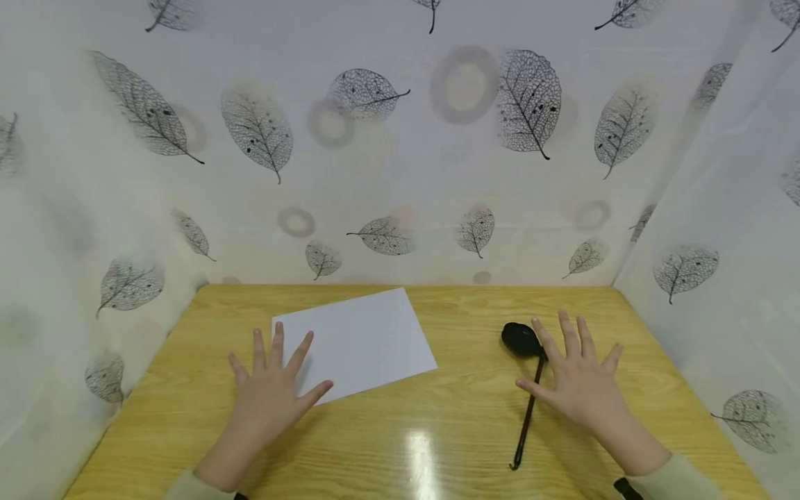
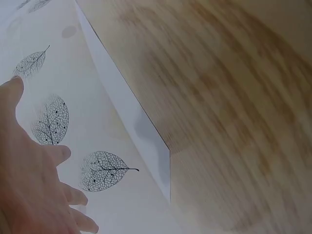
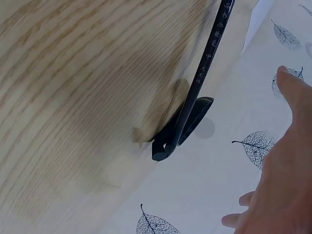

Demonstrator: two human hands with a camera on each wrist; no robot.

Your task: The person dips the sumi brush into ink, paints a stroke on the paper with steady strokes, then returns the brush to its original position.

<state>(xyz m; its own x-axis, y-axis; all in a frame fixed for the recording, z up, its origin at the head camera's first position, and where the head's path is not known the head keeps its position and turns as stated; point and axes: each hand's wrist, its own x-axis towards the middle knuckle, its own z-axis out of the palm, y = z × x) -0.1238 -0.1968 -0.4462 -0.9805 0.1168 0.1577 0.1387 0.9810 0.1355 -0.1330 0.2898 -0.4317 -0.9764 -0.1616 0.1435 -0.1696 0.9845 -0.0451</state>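
Observation:
With fingers spread straight, my left hand (image 1: 265,396) hovers by the left part of a white sheet of paper (image 1: 362,344); fingers and thumb overlap the paper in the head view, and a shadow falls on it. My right hand (image 1: 584,385) is also spread, palm down, and holds nothing. Just left of it lies a writing brush (image 1: 528,417), a slim black stick with pale Chinese characters along its handle (image 3: 208,53) and a small loop at its near end. The brush's far end rests at a small black dish (image 1: 520,339). The brush's bristles are hidden.
Everything lies on a yellow wood-grain table (image 1: 387,430) with a bright reflection near the front. A pale curtain (image 1: 425,173) printed with grey leaves stands behind the table and along both sides.

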